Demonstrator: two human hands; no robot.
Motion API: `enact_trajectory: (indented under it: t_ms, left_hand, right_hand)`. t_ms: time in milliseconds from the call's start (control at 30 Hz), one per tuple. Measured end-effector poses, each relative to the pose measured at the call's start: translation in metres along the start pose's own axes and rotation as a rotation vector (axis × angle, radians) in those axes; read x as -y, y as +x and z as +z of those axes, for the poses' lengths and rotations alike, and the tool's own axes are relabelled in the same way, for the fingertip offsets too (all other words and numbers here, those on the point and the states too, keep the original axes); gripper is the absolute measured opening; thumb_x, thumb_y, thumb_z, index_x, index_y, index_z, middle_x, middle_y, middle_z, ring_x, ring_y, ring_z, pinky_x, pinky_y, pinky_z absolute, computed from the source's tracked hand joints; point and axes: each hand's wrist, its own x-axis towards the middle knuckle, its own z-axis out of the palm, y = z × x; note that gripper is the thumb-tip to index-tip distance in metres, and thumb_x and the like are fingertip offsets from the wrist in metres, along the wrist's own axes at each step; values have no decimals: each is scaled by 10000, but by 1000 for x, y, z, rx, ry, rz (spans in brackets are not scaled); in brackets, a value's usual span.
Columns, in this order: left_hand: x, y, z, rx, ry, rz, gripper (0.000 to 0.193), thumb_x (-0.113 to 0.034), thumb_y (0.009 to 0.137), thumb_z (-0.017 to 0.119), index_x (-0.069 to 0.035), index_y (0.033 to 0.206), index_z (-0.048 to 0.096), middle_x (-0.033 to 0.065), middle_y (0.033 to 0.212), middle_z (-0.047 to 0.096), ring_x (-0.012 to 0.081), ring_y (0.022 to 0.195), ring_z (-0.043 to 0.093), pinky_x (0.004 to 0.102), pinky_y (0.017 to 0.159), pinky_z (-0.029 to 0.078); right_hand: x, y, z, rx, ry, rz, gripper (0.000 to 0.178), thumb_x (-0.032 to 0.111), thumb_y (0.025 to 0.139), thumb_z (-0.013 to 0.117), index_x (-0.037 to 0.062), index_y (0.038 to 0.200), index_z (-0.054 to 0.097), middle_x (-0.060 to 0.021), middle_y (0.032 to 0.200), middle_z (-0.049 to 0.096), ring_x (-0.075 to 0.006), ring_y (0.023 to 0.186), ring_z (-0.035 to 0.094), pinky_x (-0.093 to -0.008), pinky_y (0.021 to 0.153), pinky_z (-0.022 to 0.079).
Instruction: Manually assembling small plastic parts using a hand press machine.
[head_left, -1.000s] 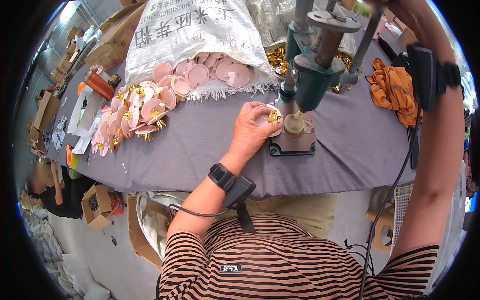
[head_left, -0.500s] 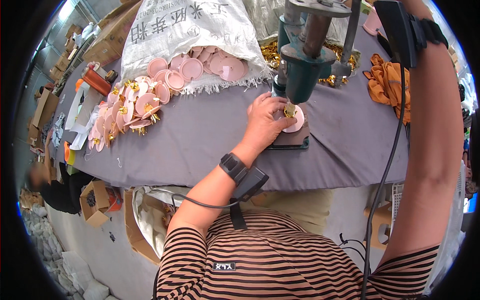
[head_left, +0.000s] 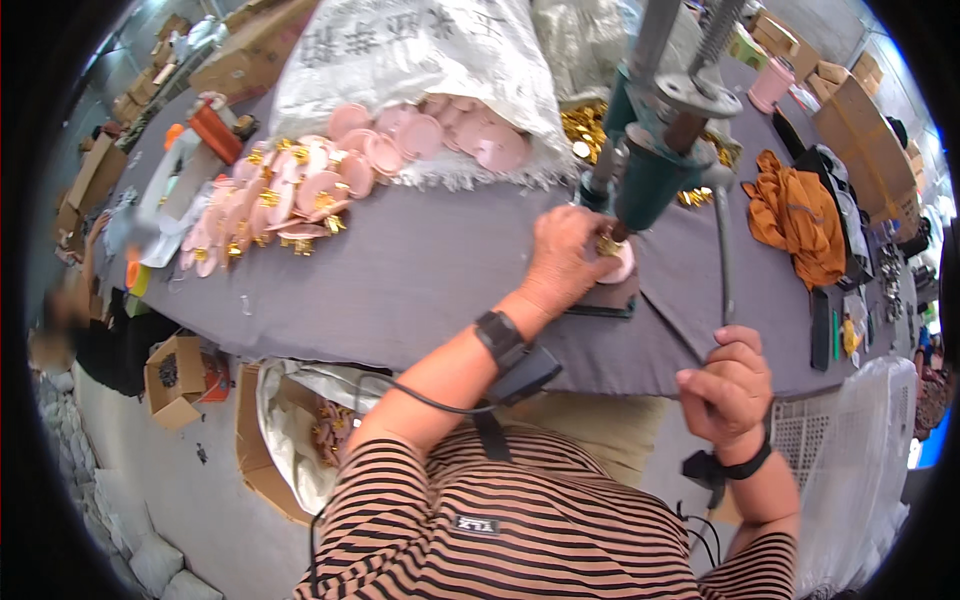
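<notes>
A green hand press (head_left: 655,175) stands on the cloth-covered table, its ram lowered over its base plate (head_left: 605,300). My left hand (head_left: 570,258) reaches under the ram, thumb and fingers pinched around a small gold metal piece (head_left: 607,243). That piece sits on a round pink disc (head_left: 624,265), partly hidden by my fingers. The press's long grey lever (head_left: 725,255) points down toward me. My right hand (head_left: 728,390) is closed in a fist around the lower end of the lever, in front of the table edge.
Pink discs with gold clips (head_left: 265,205) lie heaped at left. Behind them, a white woven sack (head_left: 430,60) spills plain pink discs (head_left: 500,148). Gold pieces (head_left: 585,130) lie behind the press. An orange cloth (head_left: 795,215) is at right, and another person (head_left: 100,345) is at far left.
My right hand has come down from the upper right, out of view before, to the front of the table with the lever. The ram is lower. My left hand stays at the disc.
</notes>
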Motion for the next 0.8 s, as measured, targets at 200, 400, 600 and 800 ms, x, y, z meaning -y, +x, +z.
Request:
enact_trajectory:
  t_ms: [200, 400, 600, 800]
  left_hand:
    - [-8, -14, 8, -145, -14, 27, 372, -136, 737, 774, -79, 1088, 666, 114, 1022, 670, 329, 1029, 598, 438, 936, 451]
    - [6, -43, -36, -196, 24, 23, 356, -158, 782, 740, -67, 1119, 668, 114, 1019, 684, 331, 1028, 606, 430, 956, 460]
    - [40, -81, -205, 46, 362, -118, 264, -170, 836, 774, -86, 1082, 726, 100, 1057, 699, 315, 1049, 633, 384, 925, 510]
    - [82, -31, -322, 216, 1300, -19, 259, -240, 777, 740, -198, 1033, 757, 43, 1230, 623, 260, 1206, 549, 425, 987, 465]
  right_hand:
    - [-91, 132, -96, -120, 53, 580, 268, 266, 1000, 608, 55, 1145, 690, -24, 854, 525, -99, 656, 467, -274, 671, 461]
    - [-152, 252, -77, 110, 496, 696, 323, 281, 1038, 556, 61, 1264, 624, 105, 577, 284, -15, 469, 269, -205, 538, 325]
    - [-160, 245, -70, -25, 290, 586, 431, 354, 1018, 568, 54, 1323, 620, 73, 575, 330, -41, 478, 324, -228, 574, 373]
    - [-155, 234, -79, -4, 361, 632, 415, 321, 1025, 562, 54, 1338, 612, 90, 567, 296, -32, 463, 297, -214, 575, 365]
